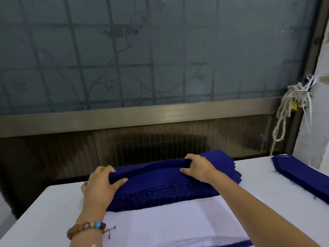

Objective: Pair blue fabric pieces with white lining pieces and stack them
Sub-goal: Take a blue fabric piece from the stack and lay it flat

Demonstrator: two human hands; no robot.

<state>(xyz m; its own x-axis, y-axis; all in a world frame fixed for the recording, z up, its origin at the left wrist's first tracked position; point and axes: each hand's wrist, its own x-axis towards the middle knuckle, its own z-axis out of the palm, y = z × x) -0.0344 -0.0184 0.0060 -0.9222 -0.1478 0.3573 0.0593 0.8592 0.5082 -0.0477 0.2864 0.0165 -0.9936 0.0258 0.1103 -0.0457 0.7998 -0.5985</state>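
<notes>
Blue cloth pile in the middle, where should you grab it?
Probably at its two short ends, one hand from each side, as the left hand and right hand do. The blue cloth pile is long and floppy; gripped mid-length, its ends would likely droop.

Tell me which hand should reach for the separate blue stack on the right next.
Right, probably. The right hand grips the blue fabric bundle at the end nearer the side blue stack; the left hand holds the far end and would cross over.
</notes>
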